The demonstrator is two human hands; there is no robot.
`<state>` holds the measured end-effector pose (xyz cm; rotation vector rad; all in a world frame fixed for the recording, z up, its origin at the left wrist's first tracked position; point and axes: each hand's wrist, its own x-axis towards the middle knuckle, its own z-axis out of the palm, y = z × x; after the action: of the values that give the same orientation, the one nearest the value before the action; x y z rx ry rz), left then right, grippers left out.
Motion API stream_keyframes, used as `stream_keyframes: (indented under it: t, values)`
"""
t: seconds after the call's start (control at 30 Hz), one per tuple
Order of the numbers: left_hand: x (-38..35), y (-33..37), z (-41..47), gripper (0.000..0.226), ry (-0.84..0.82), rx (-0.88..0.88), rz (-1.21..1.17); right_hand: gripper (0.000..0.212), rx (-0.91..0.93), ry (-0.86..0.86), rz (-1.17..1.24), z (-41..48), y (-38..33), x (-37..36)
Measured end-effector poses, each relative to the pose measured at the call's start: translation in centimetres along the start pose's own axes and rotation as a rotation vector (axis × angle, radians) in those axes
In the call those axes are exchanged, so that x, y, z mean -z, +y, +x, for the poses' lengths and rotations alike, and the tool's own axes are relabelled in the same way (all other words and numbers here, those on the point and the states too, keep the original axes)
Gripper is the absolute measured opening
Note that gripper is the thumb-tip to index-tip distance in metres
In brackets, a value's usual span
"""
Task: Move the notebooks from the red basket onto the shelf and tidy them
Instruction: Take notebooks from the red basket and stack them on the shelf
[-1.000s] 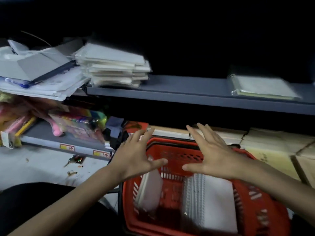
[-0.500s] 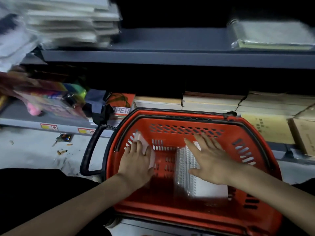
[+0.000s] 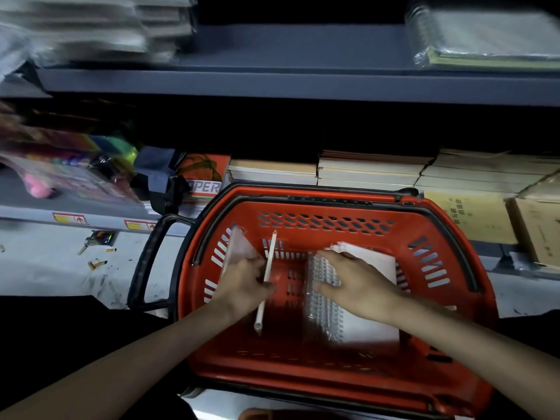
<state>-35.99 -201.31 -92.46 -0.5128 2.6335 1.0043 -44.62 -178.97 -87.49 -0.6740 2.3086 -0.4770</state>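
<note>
The red basket (image 3: pixel 424 268) sits on the floor in front of the shelves. Inside it, my left hand (image 3: pixel 242 287) grips a thin white notebook (image 3: pixel 266 274) stood on its edge, beside another wrapped notebook (image 3: pixel 238 247) that leans on the basket's left wall. My right hand (image 3: pixel 357 286) is clawed over the far corner of a plastic-wrapped spiral notebook (image 3: pixel 372 322), thumb on the spiral side. The grey upper shelf (image 3: pixel 303 56) carries a blurred stack of wrapped notebooks (image 3: pixel 91 25) at left and one wrapped spiral notebook (image 3: pixel 491 37) at right.
The lower shelf holds stacks of brown exercise books (image 3: pixel 369 171), cardboard-coloured packs (image 3: pixel 478 216) and colourful packets (image 3: pixel 69 174) at left. The basket's black handle (image 3: pixel 148 262) hangs out to the left. Small scraps (image 3: pixel 97 263) lie on the pale floor.
Both hands came down from above the basket into it. The left hand has tipped the thin notebook up on its edge; the right hand went from lying flat to curling over the spiral notebook.
</note>
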Motion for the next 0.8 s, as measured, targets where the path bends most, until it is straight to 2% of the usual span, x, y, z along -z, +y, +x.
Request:
stream_keyframes:
  t: [0.17, 0.3, 0.37, 0.47, 0.53, 0.6, 0.73, 0.8]
  values:
    - [0.7, 1.2, -0.1, 0.042, 0.011, -0.021, -0.202, 0.053, -0.165, -0.026, 0.551, 0.9, -0.7, 0.0]
    - [0.4, 4.2, -1.2, 0.031, -0.010, -0.062, -0.402, 0.051, -0.207, -0.128, 0.924, 0.7, -2.1, -0.3]
    - [-0.3, 5.5, -2.2, 0.033, -0.043, -0.094, -0.503, 0.050, -0.239, -0.052, 1.037, 0.8, -2.4, -0.5]
    - [-0.8, 6.6, -3.4, 0.024, -0.186, -0.099, -0.621, 0.033, -0.365, 0.169, 1.045, 0.9, -1.5, -1.4]
    - [-1.1, 6.3, -3.6, 0.025, -0.261, -0.058, -0.643, 0.028, -0.396, 0.237, 1.083, 0.5, -1.0, -1.5]
    - [-1.2, 5.6, -3.0, 0.028, -0.183, 0.023, -0.643, 0.028, -0.367, 0.298, 1.104, 0.2, -0.5, -0.9]
    - [0.1, 3.4, -1.2, 0.048, 0.101, 0.148, -0.574, 0.025, -0.285, 0.321, 1.276, -1.4, -0.1, 2.3]
    - [1.2, 2.9, -1.0, 0.058, 0.155, 0.174, -0.611, 0.030, -0.246, 0.352, 1.354, -2.4, 0.5, 3.7]
